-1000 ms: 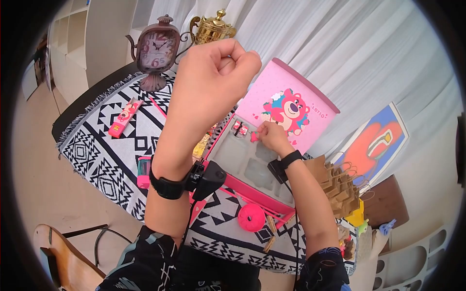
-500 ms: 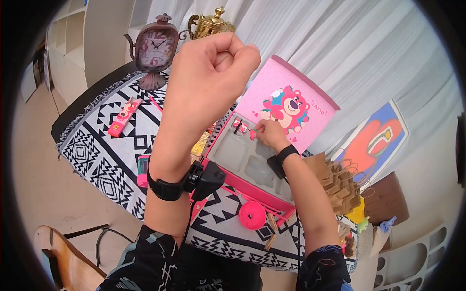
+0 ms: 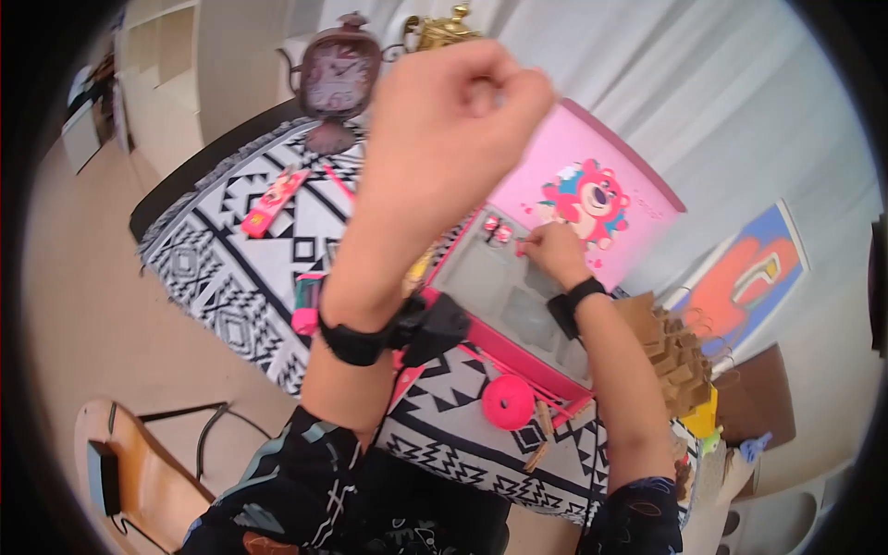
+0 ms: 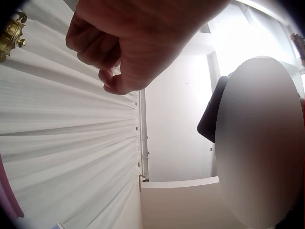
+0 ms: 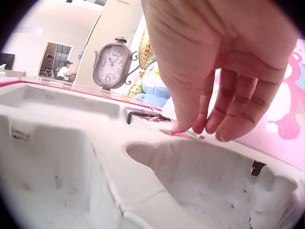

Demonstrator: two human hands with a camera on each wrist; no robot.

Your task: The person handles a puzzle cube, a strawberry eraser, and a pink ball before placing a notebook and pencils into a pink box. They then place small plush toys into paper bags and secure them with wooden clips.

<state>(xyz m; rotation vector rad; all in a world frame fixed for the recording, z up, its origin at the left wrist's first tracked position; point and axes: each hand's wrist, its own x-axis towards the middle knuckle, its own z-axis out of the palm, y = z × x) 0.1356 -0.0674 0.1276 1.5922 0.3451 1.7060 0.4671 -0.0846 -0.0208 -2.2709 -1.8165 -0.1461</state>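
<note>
My left hand [image 3: 449,134] is raised high in front of the head camera, fingers curled in with nothing visible inside them; the left wrist view shows it before the white curtain. Over the far part of an open pink box [image 3: 518,345], my right hand [image 3: 558,252] pinches a small pink piece with a green edge [image 5: 183,134]. In the right wrist view the piece is down at a small recess of the grey-white moulded tray [image 5: 112,157], partly hidden by the thumb. Beside it, a red-and-white item with a black band [image 3: 498,229] sits in the tray.
The box's bear-print lid [image 3: 638,199] stands up behind the tray. On the patterned cloth are a pink round thing [image 3: 508,402], a long pink packet [image 3: 276,203] and a clock [image 3: 339,83]. Brown paper bags [image 3: 668,356] stand to the right.
The head view has shifted, so everything sits farther right. My right hand keeps its pinch on the pink piece at the same spot of the tray. My left hand stays raised and curled.
</note>
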